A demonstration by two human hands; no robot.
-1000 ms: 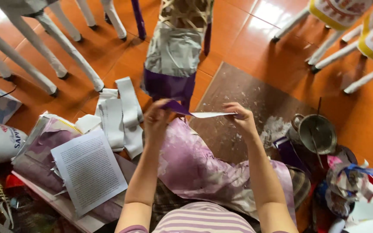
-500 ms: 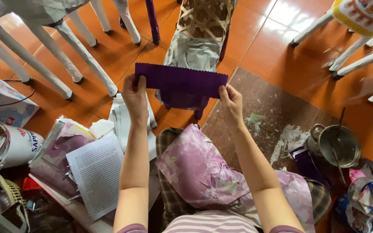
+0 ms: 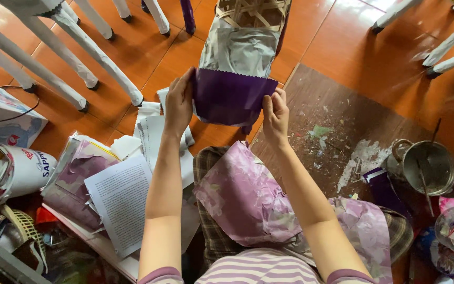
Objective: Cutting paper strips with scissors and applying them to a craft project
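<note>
My left hand and my right hand hold up a purple paper strip with a zigzag-cut top edge, one hand at each side. The strip lies against the lower end of a woven bamboo frame that is partly covered in grey paper. Pink-purple mottled paper is spread over my lap below my arms.
White chair legs stand at the left and top right on the orange tile floor. An open book, white paper strips and a white bucket lie left. A stained brown board and a metal pot with a brush sit right.
The purple strip, held level in the air before, has been lowered and pressed onto the grey-papered frame. Both hands have come nearer to the frame, and the view is closer.
</note>
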